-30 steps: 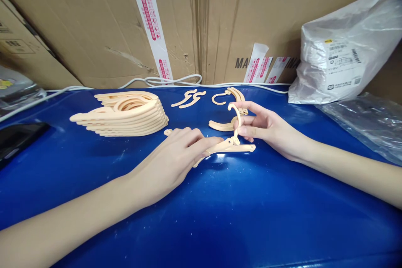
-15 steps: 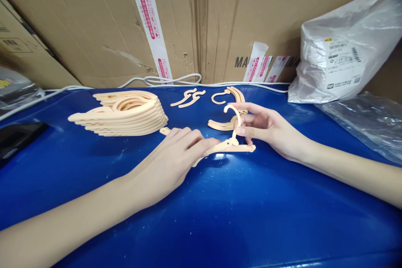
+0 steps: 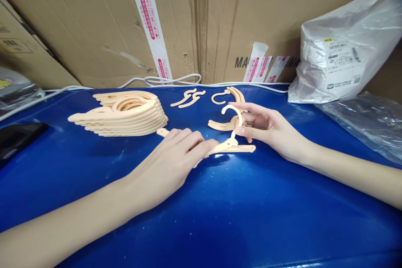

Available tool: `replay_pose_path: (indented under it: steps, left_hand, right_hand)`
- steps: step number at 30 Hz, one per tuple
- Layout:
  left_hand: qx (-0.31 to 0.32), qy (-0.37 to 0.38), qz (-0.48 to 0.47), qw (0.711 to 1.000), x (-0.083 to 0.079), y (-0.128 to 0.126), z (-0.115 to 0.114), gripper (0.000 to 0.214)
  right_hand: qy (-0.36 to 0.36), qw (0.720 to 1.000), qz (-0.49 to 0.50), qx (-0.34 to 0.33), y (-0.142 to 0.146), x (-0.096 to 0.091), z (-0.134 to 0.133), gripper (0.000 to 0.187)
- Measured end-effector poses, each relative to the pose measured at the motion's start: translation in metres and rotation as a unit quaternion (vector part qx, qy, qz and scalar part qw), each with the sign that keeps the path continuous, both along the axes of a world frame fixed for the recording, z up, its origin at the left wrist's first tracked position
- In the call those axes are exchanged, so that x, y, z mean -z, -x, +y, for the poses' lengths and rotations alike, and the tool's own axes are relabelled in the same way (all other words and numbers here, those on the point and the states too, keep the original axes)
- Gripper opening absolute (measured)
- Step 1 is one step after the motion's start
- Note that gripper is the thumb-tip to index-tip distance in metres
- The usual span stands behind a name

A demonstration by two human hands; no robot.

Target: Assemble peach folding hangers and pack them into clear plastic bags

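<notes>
Hook (image 3: 231,107) seems mid-alignment: right fingers (image 3: 253,132) pinch it, left fingers (image 3: 202,147) grip hanger arms (image 3: 220,148); the joint (image 3: 231,142) between likely needs steadiness next.

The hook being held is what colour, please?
The hook is pale peach, seen best in the head view.

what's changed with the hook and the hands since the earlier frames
The hook in the right hand has turned, its tip swinging left so its curve shows wider. The end of the hanger arm past the left hand has shifted slightly left, showing more. Nothing was newly grasped or released. The hanger stack and small loose pieces stayed put.
</notes>
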State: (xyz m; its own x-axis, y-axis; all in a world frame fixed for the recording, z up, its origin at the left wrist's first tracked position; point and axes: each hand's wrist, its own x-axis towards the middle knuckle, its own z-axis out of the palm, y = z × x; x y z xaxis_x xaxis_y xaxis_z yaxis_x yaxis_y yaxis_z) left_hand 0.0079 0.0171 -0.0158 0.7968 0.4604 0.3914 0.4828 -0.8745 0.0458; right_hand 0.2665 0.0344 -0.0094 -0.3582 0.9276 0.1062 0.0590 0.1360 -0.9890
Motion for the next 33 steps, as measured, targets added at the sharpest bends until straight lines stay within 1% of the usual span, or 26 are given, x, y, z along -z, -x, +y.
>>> replay_pose_path:
  steps: [4, 13, 18, 22, 28, 33]
  left_hand:
    - [-0.001, -0.006, 0.013, 1.000, -0.002, -0.001, 0.000, 0.035]
    - [-0.003, -0.021, 0.019, 1.000, -0.004, -0.001, -0.003, 0.037]
    - [-0.006, -0.023, 0.024, 0.999, -0.005, -0.001, -0.002, 0.036]
    - [-0.012, -0.026, 0.027, 0.999, -0.006, -0.002, -0.004, 0.035]
    - [-0.013, -0.054, 0.036, 0.998, -0.006, -0.003, -0.005, 0.034]
    - [-0.018, -0.055, 0.038, 0.998, -0.005, -0.003, -0.005, 0.035]
  right_hand:
    - [-0.009, 1.000, -0.002, 0.000, 0.001, 0.000, -0.001, 0.062]
    - [-0.052, 0.996, -0.061, 0.026, 0.002, -0.004, -0.006, 0.058]
    - [-0.067, 0.995, -0.071, 0.028, 0.002, -0.005, -0.007, 0.058]
    - [-0.066, 0.994, -0.073, 0.038, 0.003, -0.005, -0.007, 0.058]
    - [-0.053, 0.994, -0.083, 0.052, 0.005, -0.007, -0.009, 0.059]
    - [-0.050, 0.994, -0.078, 0.063, 0.006, -0.008, -0.011, 0.057]
